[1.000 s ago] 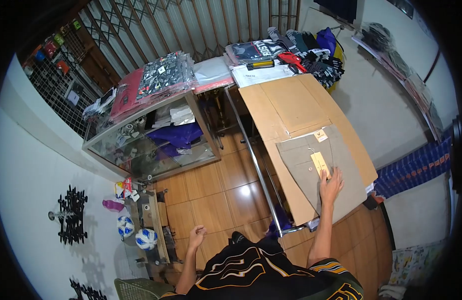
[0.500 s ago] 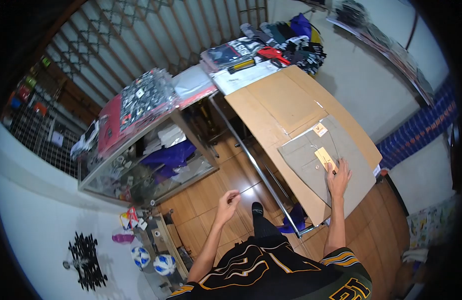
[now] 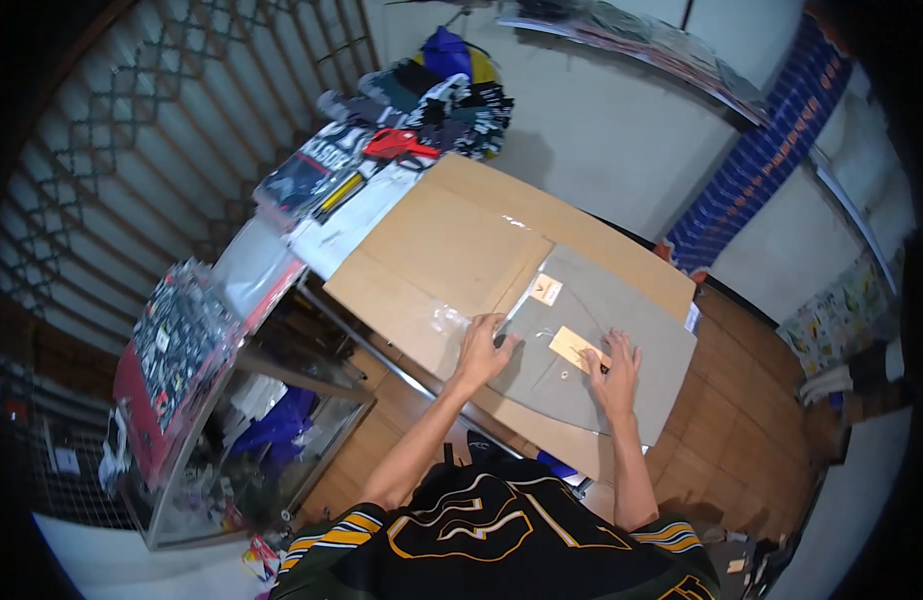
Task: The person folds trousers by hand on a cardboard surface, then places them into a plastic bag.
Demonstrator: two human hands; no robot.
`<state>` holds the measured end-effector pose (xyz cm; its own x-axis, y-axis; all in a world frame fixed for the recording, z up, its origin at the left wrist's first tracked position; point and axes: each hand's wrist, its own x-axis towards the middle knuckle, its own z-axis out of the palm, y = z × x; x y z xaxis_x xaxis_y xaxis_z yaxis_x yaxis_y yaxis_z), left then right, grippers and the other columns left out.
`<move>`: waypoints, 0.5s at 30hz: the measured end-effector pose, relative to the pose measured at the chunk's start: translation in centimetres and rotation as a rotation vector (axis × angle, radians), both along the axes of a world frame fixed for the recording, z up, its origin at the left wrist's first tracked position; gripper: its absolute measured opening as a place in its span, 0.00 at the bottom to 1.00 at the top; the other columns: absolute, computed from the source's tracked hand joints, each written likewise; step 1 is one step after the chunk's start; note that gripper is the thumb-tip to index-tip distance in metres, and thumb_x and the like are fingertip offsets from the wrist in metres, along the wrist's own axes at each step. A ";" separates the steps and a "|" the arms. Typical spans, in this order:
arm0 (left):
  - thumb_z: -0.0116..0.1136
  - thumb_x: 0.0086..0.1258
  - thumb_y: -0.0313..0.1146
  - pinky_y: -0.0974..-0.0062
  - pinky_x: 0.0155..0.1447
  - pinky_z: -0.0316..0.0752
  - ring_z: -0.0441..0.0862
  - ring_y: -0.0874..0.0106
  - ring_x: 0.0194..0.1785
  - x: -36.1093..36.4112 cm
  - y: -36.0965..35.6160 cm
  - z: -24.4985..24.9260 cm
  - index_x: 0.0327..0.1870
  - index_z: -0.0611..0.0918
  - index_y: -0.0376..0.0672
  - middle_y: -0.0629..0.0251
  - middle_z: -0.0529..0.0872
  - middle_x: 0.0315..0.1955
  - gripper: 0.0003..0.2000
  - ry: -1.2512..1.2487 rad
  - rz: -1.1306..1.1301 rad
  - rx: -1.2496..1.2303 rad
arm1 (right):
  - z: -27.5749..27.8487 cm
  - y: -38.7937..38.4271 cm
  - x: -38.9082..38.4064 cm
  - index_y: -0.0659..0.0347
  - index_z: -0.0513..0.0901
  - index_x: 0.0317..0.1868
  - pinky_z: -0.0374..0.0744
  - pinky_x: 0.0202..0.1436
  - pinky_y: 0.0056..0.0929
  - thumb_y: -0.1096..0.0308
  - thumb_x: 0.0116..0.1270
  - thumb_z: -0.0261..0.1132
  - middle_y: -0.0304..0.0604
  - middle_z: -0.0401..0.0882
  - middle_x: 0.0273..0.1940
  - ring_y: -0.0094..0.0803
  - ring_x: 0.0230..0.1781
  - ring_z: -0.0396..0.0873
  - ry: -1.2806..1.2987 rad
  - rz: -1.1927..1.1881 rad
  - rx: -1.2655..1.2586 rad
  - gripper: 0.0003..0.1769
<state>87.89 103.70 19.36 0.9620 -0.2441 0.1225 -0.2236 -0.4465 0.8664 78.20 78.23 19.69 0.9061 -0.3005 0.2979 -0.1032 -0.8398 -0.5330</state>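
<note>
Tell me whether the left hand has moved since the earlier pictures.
Yes: the left hand, earlier above the floor beside the cardboard, has moved across its edge to the grey cloth.

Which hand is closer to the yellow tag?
The right hand. It is at the right end of the yellow tag. The left hand is farther off, at the left edge of the grey cloth, apart from the tag.

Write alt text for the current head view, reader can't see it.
A person's right hand rests on a flat grey cloth item, at its yellowish tag, with the left hand at the cloth's left edge. The cloth lies on cardboard; plastic-wrapped clothing sits at left.
</note>
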 end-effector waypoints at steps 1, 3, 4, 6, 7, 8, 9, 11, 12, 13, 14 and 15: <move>0.69 0.65 0.37 0.56 0.63 0.73 0.78 0.52 0.59 1.0 -0.6 0.1 0.55 0.82 0.35 0.49 0.81 0.53 0.20 0.004 0.009 0.087 | -0.2 0.1 0.1 0.67 0.80 0.60 0.52 0.79 0.60 0.54 0.70 0.67 0.56 0.75 0.68 0.55 0.74 0.65 -0.018 -0.018 0.012 0.28; 0.70 0.64 0.39 0.50 0.65 0.68 0.71 0.50 0.64 2.4 -1.7 0.3 0.53 0.82 0.36 0.51 0.75 0.57 0.21 -0.001 -0.007 0.246 | -0.1 0.4 0.4 0.67 0.80 0.60 0.52 0.79 0.61 0.54 0.69 0.68 0.56 0.75 0.67 0.55 0.74 0.66 -0.014 -0.052 0.010 0.27; 0.70 0.64 0.39 0.50 0.65 0.68 0.71 0.50 0.64 3.0 -2.4 0.4 0.53 0.82 0.36 0.51 0.75 0.57 0.21 -0.001 -0.033 0.243 | -0.1 0.6 0.5 0.67 0.80 0.59 0.52 0.79 0.61 0.55 0.69 0.68 0.56 0.76 0.67 0.55 0.74 0.66 -0.005 -0.056 0.015 0.27; 0.70 0.65 0.40 0.46 0.64 0.67 0.70 0.50 0.63 3.7 -3.4 0.4 0.50 0.81 0.34 0.50 0.74 0.57 0.20 0.044 0.019 0.311 | 0.1 0.9 0.5 0.67 0.81 0.57 0.52 0.79 0.62 0.55 0.68 0.69 0.56 0.76 0.66 0.56 0.74 0.66 -0.020 -0.092 0.027 0.26; 0.70 0.65 0.40 0.46 0.64 0.67 0.70 0.50 0.63 4.0 -3.7 0.6 0.50 0.81 0.34 0.50 0.74 0.57 0.20 0.045 -0.006 0.311 | 0.2 1.0 0.6 0.67 0.81 0.56 0.53 0.79 0.62 0.55 0.68 0.69 0.56 0.77 0.66 0.55 0.73 0.67 -0.021 -0.100 0.043 0.25; 0.69 0.65 0.40 0.47 0.62 0.68 0.71 0.50 0.61 4.3 -3.9 0.7 0.48 0.81 0.34 0.49 0.74 0.55 0.19 0.041 -0.010 0.336 | 0.2 1.1 0.7 0.67 0.82 0.55 0.53 0.79 0.61 0.55 0.67 0.70 0.56 0.78 0.65 0.55 0.73 0.67 -0.025 -0.108 0.057 0.25; 0.69 0.65 0.40 0.48 0.61 0.69 0.72 0.49 0.60 4.5 -4.0 0.8 0.46 0.81 0.33 0.48 0.75 0.53 0.18 0.037 -0.014 0.361 | 0.3 1.1 0.7 0.67 0.82 0.55 0.53 0.79 0.61 0.55 0.67 0.70 0.56 0.78 0.65 0.55 0.73 0.67 -0.022 -0.130 0.054 0.25; 0.69 0.65 0.39 0.50 0.59 0.71 0.74 0.49 0.56 5.1 -4.3 -0.7 0.42 0.81 0.33 0.47 0.76 0.50 0.17 -0.036 -0.066 0.320 | 0.3 1.4 1.0 0.66 0.83 0.52 0.53 0.79 0.61 0.57 0.67 0.70 0.55 0.80 0.63 0.54 0.72 0.69 -0.048 -0.150 0.072 0.22; 0.69 0.65 0.39 0.52 0.56 0.72 0.75 0.48 0.53 5.6 -4.3 -0.6 0.39 0.81 0.33 0.46 0.78 0.46 0.16 -0.107 -0.096 0.280 | 0.1 1.4 1.2 0.66 0.83 0.52 0.53 0.79 0.61 0.57 0.67 0.70 0.55 0.80 0.63 0.54 0.72 0.69 -0.048 -0.167 0.068 0.22; 0.69 0.65 0.39 0.52 0.56 0.72 0.75 0.48 0.53 6.2 -4.1 -0.6 0.39 0.81 0.33 0.46 0.78 0.46 0.16 -0.110 -0.113 0.277 | -0.1 1.4 1.3 0.65 0.83 0.52 0.53 0.79 0.61 0.58 0.67 0.70 0.54 0.81 0.62 0.54 0.72 0.70 -0.050 -0.182 0.081 0.21; 0.69 0.65 0.39 0.54 0.54 0.74 0.77 0.49 0.50 6.9 -3.7 -0.5 0.37 0.81 0.33 0.46 0.79 0.41 0.15 -0.021 -0.177 0.245 | -0.2 1.4 1.3 0.65 0.84 0.51 0.53 0.79 0.61 0.59 0.66 0.70 0.54 0.81 0.61 0.54 0.71 0.71 -0.051 -0.198 0.097 0.19; 0.69 0.65 0.38 0.55 0.51 0.75 0.78 0.49 0.46 7.4 -3.2 -0.2 0.35 0.81 0.33 0.45 0.80 0.37 0.15 0.071 -0.240 0.216 | -0.3 1.7 1.4 0.65 0.84 0.51 0.53 0.79 0.61 0.59 0.66 0.70 0.54 0.81 0.61 0.54 0.71 0.71 -0.049 -0.216 0.099 0.19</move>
<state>95.24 100.46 19.15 0.8780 -0.4781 -0.0220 -0.2873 -0.5632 0.7748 79.61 79.91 19.43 0.8030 -0.5152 0.2994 -0.2466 -0.7447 -0.6201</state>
